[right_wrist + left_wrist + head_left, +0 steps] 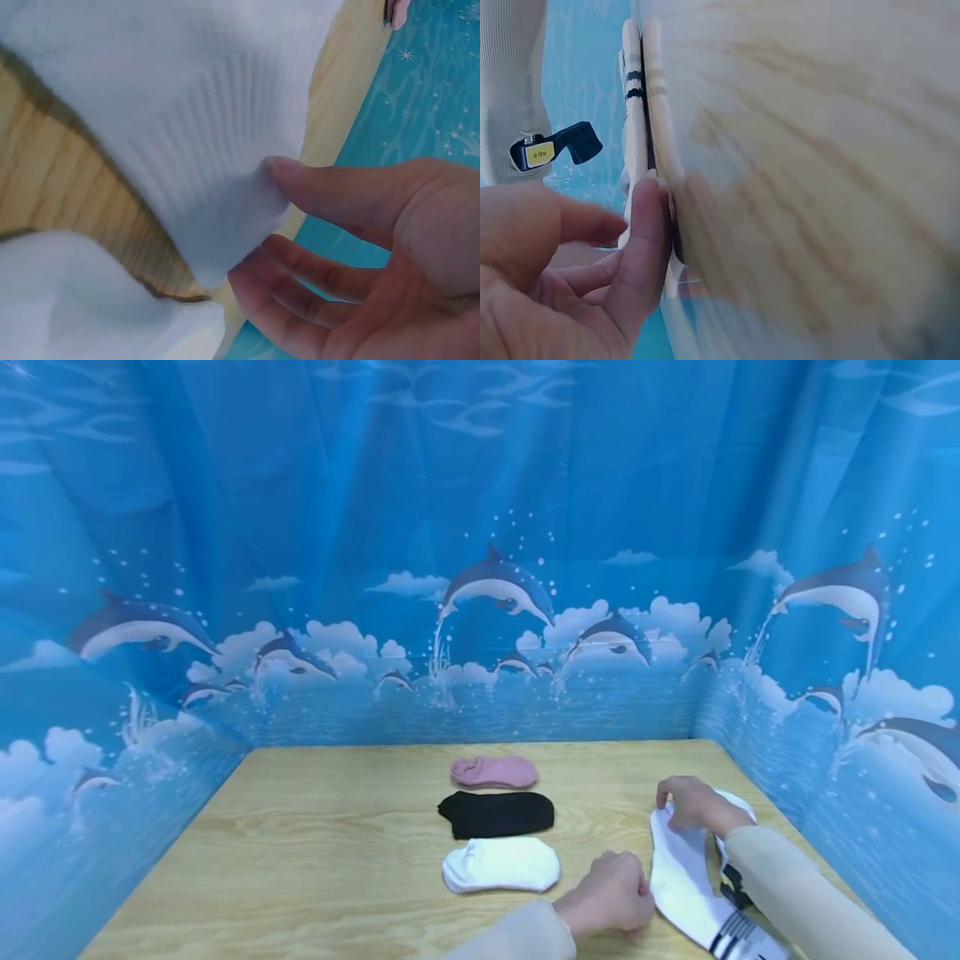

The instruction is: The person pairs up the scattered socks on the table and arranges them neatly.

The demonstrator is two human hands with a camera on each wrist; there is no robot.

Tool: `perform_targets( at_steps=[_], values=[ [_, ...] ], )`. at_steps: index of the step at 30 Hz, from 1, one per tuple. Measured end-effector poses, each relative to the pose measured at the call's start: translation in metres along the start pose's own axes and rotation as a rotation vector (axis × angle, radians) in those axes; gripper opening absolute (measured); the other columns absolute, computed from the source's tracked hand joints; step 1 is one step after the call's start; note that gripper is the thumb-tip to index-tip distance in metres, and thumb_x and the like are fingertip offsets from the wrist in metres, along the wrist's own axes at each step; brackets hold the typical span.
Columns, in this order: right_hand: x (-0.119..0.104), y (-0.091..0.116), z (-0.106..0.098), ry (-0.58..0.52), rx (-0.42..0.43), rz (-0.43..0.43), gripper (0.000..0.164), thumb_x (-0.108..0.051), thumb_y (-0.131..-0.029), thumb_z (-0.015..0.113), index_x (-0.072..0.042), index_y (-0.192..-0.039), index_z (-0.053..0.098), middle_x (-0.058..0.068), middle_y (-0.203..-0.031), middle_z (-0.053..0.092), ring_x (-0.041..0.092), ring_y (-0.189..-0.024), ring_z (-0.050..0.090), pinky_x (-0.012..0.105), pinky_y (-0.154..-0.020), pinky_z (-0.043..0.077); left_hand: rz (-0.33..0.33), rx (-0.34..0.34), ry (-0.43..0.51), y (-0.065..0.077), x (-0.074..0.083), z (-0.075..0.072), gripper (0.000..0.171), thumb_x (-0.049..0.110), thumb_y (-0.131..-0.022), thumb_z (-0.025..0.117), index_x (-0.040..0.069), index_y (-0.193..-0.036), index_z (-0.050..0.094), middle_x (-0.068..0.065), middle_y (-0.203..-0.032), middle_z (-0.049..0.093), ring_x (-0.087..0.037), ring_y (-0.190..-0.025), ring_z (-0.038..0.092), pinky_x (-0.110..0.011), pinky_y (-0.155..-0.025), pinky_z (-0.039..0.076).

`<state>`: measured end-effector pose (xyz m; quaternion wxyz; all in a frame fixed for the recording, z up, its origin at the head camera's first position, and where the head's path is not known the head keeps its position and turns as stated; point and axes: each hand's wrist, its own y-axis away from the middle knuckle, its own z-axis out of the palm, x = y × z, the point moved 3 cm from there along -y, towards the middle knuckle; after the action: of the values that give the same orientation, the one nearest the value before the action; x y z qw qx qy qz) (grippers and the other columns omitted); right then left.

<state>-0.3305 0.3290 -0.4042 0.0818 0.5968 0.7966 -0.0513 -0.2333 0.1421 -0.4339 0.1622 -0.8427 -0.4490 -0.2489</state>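
Note:
A long white sock (682, 881) with dark stripes lies flat at the table's right side. My right hand (693, 803) is at its far ribbed end (217, 150); in the right wrist view the thumb and fingers pinch the sock's edge. My left hand (611, 897) is beside the sock's left edge. In the left wrist view, a straight finger (641, 240) touches or nearly touches that edge, with the thumb apart. A second white sock (97, 300) lies alongside, partly hidden under my right forearm in the head view.
Left of the hands, a white ankle sock (502, 864), a black ankle sock (498, 814) and a pink ankle sock (495, 771) form a column on the wooden table (300, 843). A blue dolphin-print curtain (360, 527) surrounds the table's back and sides.

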Motion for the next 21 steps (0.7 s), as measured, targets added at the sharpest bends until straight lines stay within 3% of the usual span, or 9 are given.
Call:
perform_targets(
  at_steps=[3,6,10,12,17,21],
  values=[
    [0.001,-0.001,0.001,-0.015,-0.012,0.024,0.028,0.003,-0.068,0.078,-0.007,-0.093,0.066,0.016,-0.097,0.068,0.032,-0.088,0.061,0.051,-0.083,0.054,-0.063,0.008,0.049,0.000,0.000,0.002,0.043,0.011,-0.090,0.063,0.014,-0.048,0.061,0.005,-0.041,0.059,-0.005,-0.034,0.046,-0.016,-0.046,0.035],
    [0.001,-0.001,0.001,-0.024,-0.025,0.049,0.029,0.003,-0.069,0.078,-0.007,-0.094,0.066,0.015,-0.096,0.067,0.030,-0.087,0.058,0.049,-0.080,0.053,-0.064,0.005,0.029,0.000,0.001,0.002,0.045,0.019,-0.093,0.067,0.015,-0.049,0.063,0.006,-0.042,0.060,-0.004,-0.034,0.045,-0.015,-0.047,0.035],
    [0.000,-0.001,0.001,-0.023,-0.034,0.063,0.029,0.003,-0.070,0.079,-0.007,-0.094,0.066,0.016,-0.097,0.067,0.031,-0.088,0.059,0.049,-0.080,0.053,-0.023,0.003,-0.042,-0.001,0.002,0.003,0.038,0.019,-0.087,0.074,0.017,-0.050,0.066,0.008,-0.044,0.062,-0.003,-0.042,0.048,-0.012,-0.055,0.036],
    [0.000,-0.001,0.001,-0.022,-0.036,0.063,0.029,0.002,-0.071,0.080,-0.007,-0.094,0.066,0.016,-0.098,0.067,0.032,-0.089,0.059,0.051,-0.082,0.053,-0.033,0.002,-0.055,-0.002,0.002,0.005,0.036,0.015,-0.085,0.073,0.017,-0.050,0.066,0.008,-0.043,0.062,-0.004,-0.047,0.049,-0.012,-0.056,0.036],
    [-0.001,0.001,0.000,-0.022,-0.040,0.062,0.028,0.000,-0.072,0.081,-0.007,-0.095,0.065,0.018,-0.101,0.067,0.035,-0.092,0.060,0.054,-0.084,0.053,-0.103,0.007,-0.021,-0.003,-0.003,0.002,0.035,0.008,-0.075,0.071,0.015,-0.044,0.058,0.008,-0.036,0.046,-0.010,-0.042,0.042,-0.020,-0.044,0.034],
    [-0.001,0.001,-0.001,-0.015,-0.025,0.053,0.029,-0.002,-0.071,0.081,-0.006,-0.094,0.064,0.018,-0.099,0.067,0.032,-0.088,0.059,0.047,-0.078,0.053,-0.143,0.020,-0.015,-0.003,-0.009,-0.003,0.038,0.007,-0.071,0.071,0.015,-0.040,0.051,0.008,-0.033,0.038,-0.010,-0.032,0.031,-0.023,-0.036,0.026]
  ],
)
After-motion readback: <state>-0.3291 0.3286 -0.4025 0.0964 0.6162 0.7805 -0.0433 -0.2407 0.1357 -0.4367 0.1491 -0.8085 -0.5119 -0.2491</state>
